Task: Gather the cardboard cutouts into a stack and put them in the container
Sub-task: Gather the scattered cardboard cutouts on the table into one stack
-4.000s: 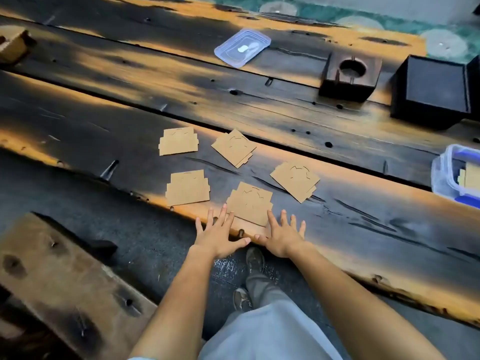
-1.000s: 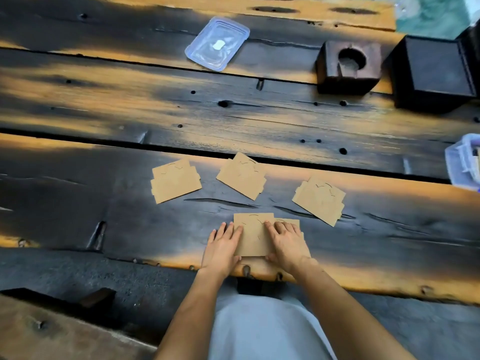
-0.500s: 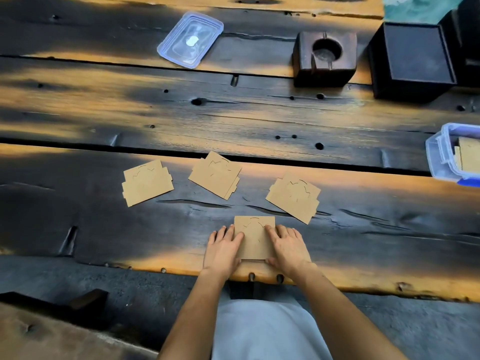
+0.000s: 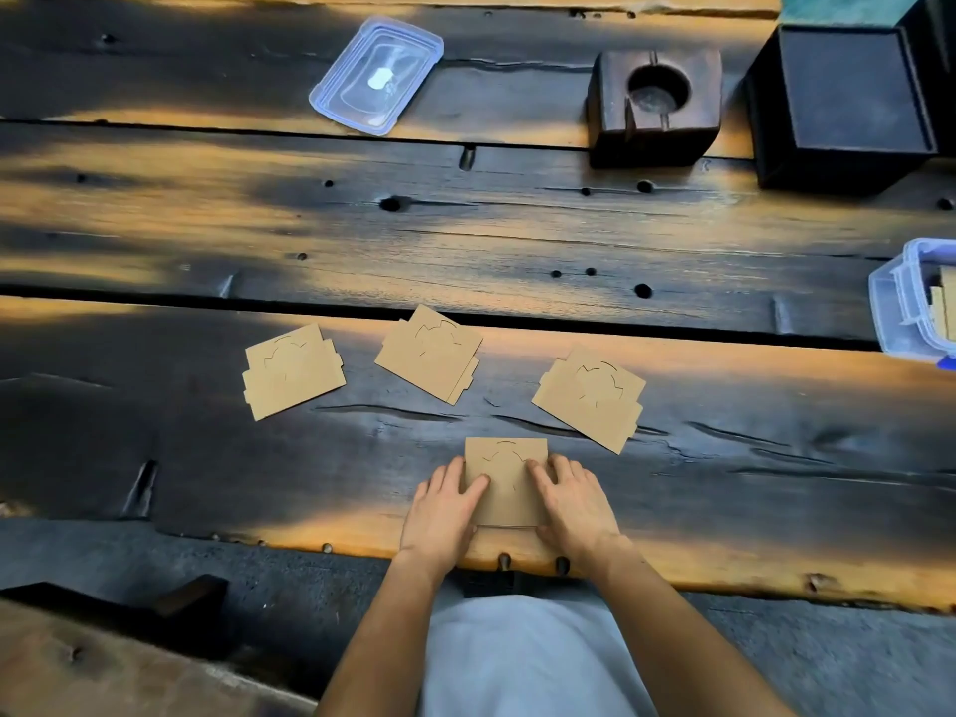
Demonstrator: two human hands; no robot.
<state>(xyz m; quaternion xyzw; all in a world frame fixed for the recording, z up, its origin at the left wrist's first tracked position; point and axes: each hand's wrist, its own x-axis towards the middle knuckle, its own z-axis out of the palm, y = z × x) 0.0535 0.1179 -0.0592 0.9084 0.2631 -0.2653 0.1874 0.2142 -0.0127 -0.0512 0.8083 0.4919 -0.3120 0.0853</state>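
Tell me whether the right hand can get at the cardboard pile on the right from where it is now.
Probably yes. The right hand rests on the near stack, and the right pile lies just beyond it on bare table, with nothing between them.

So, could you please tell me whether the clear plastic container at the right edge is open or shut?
Open: the clear plastic container has no lid on, cardboard shows inside, and a clear lid lies apart.

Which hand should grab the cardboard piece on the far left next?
The left hand, probably. The leftmost cutout lies on its side of the stack both hands press, so it reaches without crossing the right hand.
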